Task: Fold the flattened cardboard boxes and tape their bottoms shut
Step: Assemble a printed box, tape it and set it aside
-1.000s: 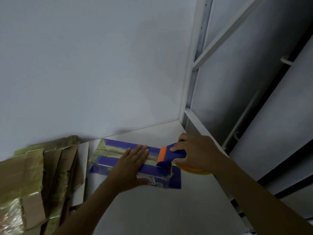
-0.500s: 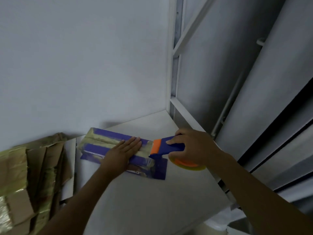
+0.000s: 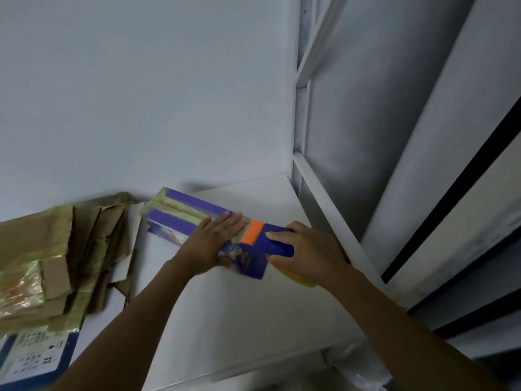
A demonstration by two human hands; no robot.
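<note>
The box point(image 3: 172, 222) lies on the table point(image 3: 225, 320) by the wall point(image 3: 141, 108). It looks light and thin-walled, likely to slide or dent, so it is best held flat on top beside the seam. The left hand point(image 3: 214, 238) presses there, fingers straight. The right hand point(image 3: 310, 252), arm reaching forward, grips the tape dispenser point(image 3: 267, 238) at the box's right end.

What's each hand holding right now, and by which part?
The right hand grips the tape dispenser by its blue handle. The left hand only presses flat on the purple box.

box point(image 3: 172, 222): purple, yellowish tape stripes | tape dispenser point(image 3: 272, 242): blue, orange band | flattened cardboard point(image 3: 93, 244): brown
</note>
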